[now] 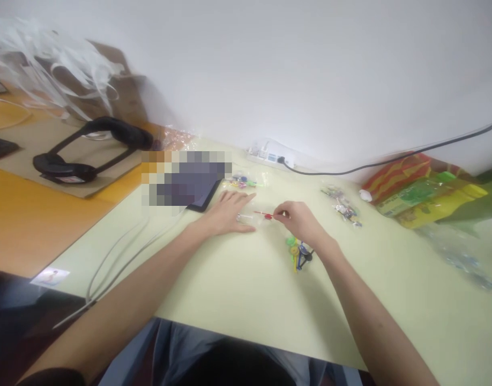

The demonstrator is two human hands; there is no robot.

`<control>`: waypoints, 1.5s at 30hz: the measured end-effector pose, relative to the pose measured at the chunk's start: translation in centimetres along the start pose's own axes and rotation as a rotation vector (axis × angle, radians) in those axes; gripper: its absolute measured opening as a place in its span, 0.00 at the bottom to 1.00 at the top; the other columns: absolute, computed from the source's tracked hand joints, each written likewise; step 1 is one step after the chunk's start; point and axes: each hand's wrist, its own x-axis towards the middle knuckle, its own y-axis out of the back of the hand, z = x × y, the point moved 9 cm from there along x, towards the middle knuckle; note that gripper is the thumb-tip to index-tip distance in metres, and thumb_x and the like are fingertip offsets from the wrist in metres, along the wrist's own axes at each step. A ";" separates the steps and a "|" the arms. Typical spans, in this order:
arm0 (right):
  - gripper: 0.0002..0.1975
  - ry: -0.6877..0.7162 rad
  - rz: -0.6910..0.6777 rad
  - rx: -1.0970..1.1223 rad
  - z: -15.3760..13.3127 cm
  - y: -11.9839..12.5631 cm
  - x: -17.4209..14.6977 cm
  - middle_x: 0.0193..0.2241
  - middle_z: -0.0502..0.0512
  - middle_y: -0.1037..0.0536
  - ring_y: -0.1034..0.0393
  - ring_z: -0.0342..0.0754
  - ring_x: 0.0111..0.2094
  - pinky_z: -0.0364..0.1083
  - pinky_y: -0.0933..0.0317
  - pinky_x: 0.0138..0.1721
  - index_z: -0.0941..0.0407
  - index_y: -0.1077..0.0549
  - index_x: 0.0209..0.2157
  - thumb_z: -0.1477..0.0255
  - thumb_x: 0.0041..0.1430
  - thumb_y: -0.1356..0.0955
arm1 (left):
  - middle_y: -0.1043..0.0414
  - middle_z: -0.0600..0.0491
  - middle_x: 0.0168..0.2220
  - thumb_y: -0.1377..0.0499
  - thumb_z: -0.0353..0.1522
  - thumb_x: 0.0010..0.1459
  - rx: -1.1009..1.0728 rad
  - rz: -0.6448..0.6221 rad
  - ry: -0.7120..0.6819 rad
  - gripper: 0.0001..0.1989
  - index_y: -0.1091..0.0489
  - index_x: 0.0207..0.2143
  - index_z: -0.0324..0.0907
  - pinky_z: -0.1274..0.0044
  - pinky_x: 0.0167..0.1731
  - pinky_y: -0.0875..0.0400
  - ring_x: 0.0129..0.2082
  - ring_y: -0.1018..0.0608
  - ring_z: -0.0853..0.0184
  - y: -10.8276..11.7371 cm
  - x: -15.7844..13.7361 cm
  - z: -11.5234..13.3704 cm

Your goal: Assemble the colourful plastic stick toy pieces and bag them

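Note:
My left hand [229, 213] lies on the pale table with its fingers spread. Beside its palm is a small white stick-like piece [245, 216], which seems to lie on or in clear plastic. My right hand [295, 217] pinches one end of a thin red stick [262, 213] between thumb and finger, just to the right of the left hand. A small red disc [268, 217] shows under the stick; whether the two are joined I cannot tell. Nearer to me, below the right hand, lies a loose cluster of green, yellow, blue and black small plastic pieces [299, 253].
A tablet [206, 195], partly blurred out, lies left of my hands. Bagged colourful pieces [244, 181] and another small pile [344, 209] lie farther back. A power strip [270, 154] stands by the wall. Headphones [105, 150] sit left; bright packaging [431, 198] lies right.

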 end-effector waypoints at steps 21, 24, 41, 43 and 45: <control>0.12 -0.096 -0.094 0.566 0.6 0.1 -0.2 0.37 0.55 0.17 0.24 0.47 0.33 0.46 0.34 0.38 0.57 0.22 0.43 0.70 0.61 0.35 | 0.39 0.46 0.66 0.38 0.57 0.55 0.006 -0.004 0.015 0.49 0.51 0.72 0.51 0.59 0.67 0.52 0.67 0.41 0.48 0.2 0.2 0.0; 0.11 -0.142 0.033 0.229 1.9 4.1 -2.9 0.32 0.54 0.18 0.26 0.48 0.32 0.46 0.37 0.36 0.54 0.21 0.38 0.66 0.64 0.35 | 0.40 0.47 0.67 0.37 0.57 0.55 0.016 0.006 0.005 0.49 0.51 0.72 0.51 0.58 0.69 0.56 0.69 0.43 0.48 0.4 0.2 0.3; 0.06 -0.301 0.019 0.180 1.9 -0.6 -5.4 0.31 0.54 0.20 0.27 0.50 0.33 0.46 0.40 0.34 0.54 0.25 0.28 0.66 0.54 0.29 | 0.37 0.47 0.65 0.40 0.56 0.59 0.015 0.004 -0.020 0.45 0.50 0.72 0.50 0.60 0.67 0.52 0.66 0.39 0.51 0.3 0.1 1.1; 0.08 -0.339 0.072 0.369 2.1 0.2 -5.4 0.30 0.54 0.20 0.26 0.50 0.33 0.46 0.38 0.34 0.54 0.27 0.30 0.64 0.55 0.30 | 0.37 0.46 0.66 0.39 0.56 0.58 0.006 0.006 -0.018 0.46 0.51 0.72 0.50 0.61 0.67 0.50 0.66 0.38 0.51 0.3 0.2 1.0; 0.11 -0.357 0.115 0.589 2.3 0.9 -5.5 0.30 0.55 0.19 0.25 0.49 0.31 0.46 0.36 0.34 0.55 0.28 0.33 0.61 0.58 0.31 | 0.38 0.46 0.66 0.39 0.56 0.57 -0.006 0.007 -0.020 0.47 0.52 0.72 0.50 0.61 0.66 0.49 0.66 0.38 0.51 0.3 0.2 0.9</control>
